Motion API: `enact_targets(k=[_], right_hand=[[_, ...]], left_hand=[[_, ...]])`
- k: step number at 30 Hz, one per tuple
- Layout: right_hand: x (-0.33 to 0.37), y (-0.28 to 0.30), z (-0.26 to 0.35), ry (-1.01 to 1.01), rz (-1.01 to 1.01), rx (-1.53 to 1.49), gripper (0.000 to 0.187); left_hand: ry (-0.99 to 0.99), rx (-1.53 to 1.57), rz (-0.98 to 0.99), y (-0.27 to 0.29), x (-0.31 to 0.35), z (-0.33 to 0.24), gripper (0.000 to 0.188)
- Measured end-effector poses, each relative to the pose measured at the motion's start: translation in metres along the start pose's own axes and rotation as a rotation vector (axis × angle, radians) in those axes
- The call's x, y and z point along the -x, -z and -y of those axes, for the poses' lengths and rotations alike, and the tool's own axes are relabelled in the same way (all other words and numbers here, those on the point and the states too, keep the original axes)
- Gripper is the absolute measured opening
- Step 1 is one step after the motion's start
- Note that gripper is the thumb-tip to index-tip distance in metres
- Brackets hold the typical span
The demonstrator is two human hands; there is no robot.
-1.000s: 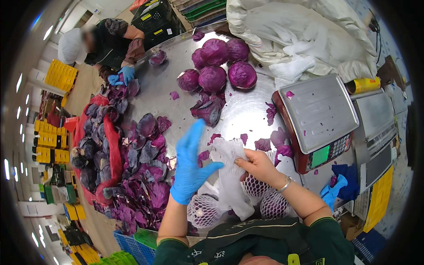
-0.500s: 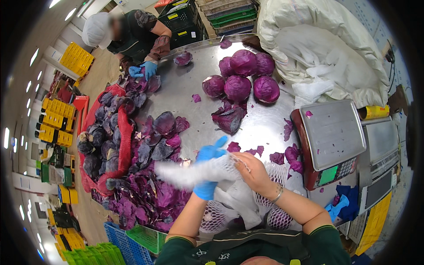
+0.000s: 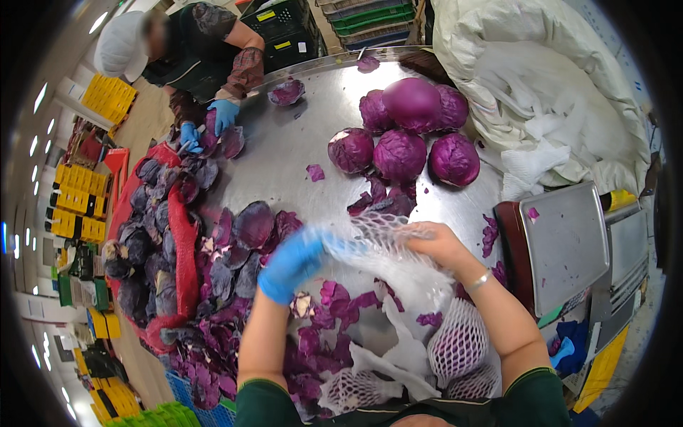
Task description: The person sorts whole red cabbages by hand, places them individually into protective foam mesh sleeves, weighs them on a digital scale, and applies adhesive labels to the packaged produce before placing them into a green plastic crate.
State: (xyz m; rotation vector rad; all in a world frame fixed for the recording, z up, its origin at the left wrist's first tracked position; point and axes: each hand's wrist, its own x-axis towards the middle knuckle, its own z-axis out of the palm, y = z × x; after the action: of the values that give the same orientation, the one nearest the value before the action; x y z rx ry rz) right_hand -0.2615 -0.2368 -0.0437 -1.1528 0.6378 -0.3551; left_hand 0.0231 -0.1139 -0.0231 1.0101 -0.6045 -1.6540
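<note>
A white foam net sleeve (image 3: 398,267) is stretched between my two hands above the near middle of the table. My left hand (image 3: 292,263), in a blue glove and blurred by motion, is closed on one side of its mouth. My bare right hand (image 3: 437,245) grips the opposite side of the rim. Below lie a netted red cabbage (image 3: 459,341) and more white foam nets (image 3: 402,341). Just beyond my hands, a group of bare red cabbages (image 3: 400,155) sits on the steel table, with loose purple leaves (image 3: 384,203) in front.
A red mesh sack (image 3: 186,249) of dark cabbages and a heap of trimmed leaves (image 3: 206,356) cover the left side. To the right stand a scale (image 3: 565,242) and a big white sack (image 3: 462,78) of nets. Far left, a gloved co-worker (image 3: 206,50) handles a cabbage.
The foam net has come off my left wrist and now spreads open between both hands. My left hand has moved left. The co-worker's hands have drawn apart.
</note>
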Motion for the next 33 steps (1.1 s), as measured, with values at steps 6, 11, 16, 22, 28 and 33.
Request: enact_targets(k=[6, 11, 16, 22, 28, 33], right_hand=[[-0.141, -0.044, -0.022, -0.110, -0.374, -0.717, 0.034], [-0.184, -0.043, -0.055, -0.041, -0.386, -0.840, 0.032], [-0.121, -0.025, -0.050, 0.156, -0.047, -1.048, 0.047], [-0.026, -0.072, -0.037, -0.051, 0.141, -1.038, 0.047], [0.120, 0.063, -0.031, 0.188, -0.348, -0.286, 0.033], [0.177, 0.080, -0.078, -0.021, -0.858, 0.548, 0.051]], left_hand=[[-0.452, -1.692, -0.841, 0.047, -0.210, -0.065, 0.041], [-0.564, -2.036, -0.641, 0.103, -0.225, -0.078, 0.049], [0.138, -1.189, -0.238, -0.012, -0.120, -0.131, 0.020], [-0.233, -1.103, 0.101, 0.007, -0.069, -0.001, 0.023], [-0.486, -1.566, 0.116, -0.074, 0.031, 0.141, 0.017], [-0.508, -2.019, 0.526, -0.098, 0.054, 0.160, 0.037]])
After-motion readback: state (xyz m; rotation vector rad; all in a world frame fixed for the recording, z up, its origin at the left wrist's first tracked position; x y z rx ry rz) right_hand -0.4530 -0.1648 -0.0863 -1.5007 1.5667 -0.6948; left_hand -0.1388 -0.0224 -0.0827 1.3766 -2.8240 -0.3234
